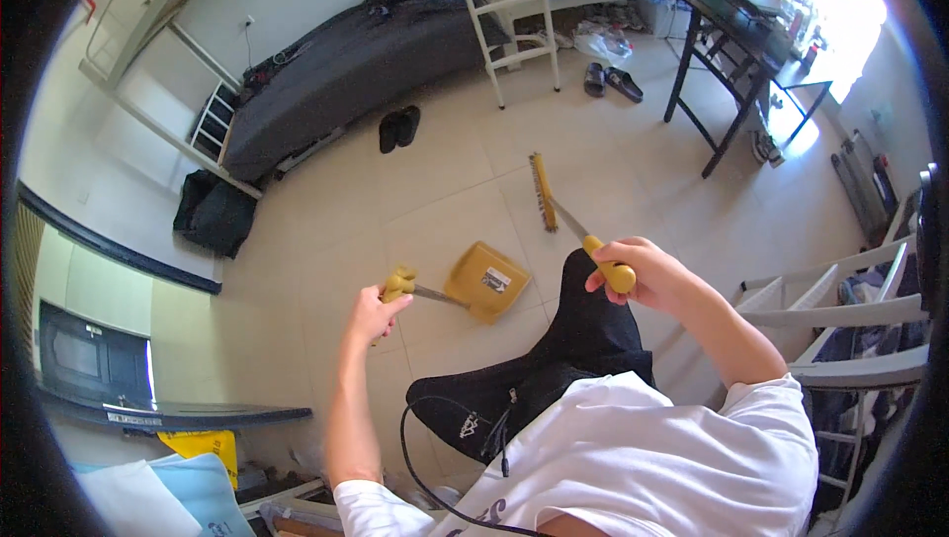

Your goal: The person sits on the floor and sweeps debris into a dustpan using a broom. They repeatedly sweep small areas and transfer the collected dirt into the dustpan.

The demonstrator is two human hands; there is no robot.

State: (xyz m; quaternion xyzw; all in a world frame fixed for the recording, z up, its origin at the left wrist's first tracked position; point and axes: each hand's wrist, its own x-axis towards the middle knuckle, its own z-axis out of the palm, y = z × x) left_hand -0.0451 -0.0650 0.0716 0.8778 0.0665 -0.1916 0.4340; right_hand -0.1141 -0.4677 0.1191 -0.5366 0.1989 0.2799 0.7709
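Observation:
My left hand (374,313) is closed round the yellow grip of a long-handled dustpan. The yellow dustpan (473,292) is down at the floor in front of me, with a pale label on it. In my right hand (647,275) is the yellow handle of a broom, the fingers wrapped round it. A metal stick runs from that handle to the broom head (542,193), a narrow yellow bar with bristles, beyond the dustpan and to its right. The two tools are apart. Whether the bristles touch the floor I cannot tell.
Black slippers (399,130) lie beside the dark bed (346,82). Dark slides (613,82) are near a white ladder (509,18). A black folding table (732,43) stands at the far right, a white ladder frame (840,314) at near right, a black bag (215,213) at left.

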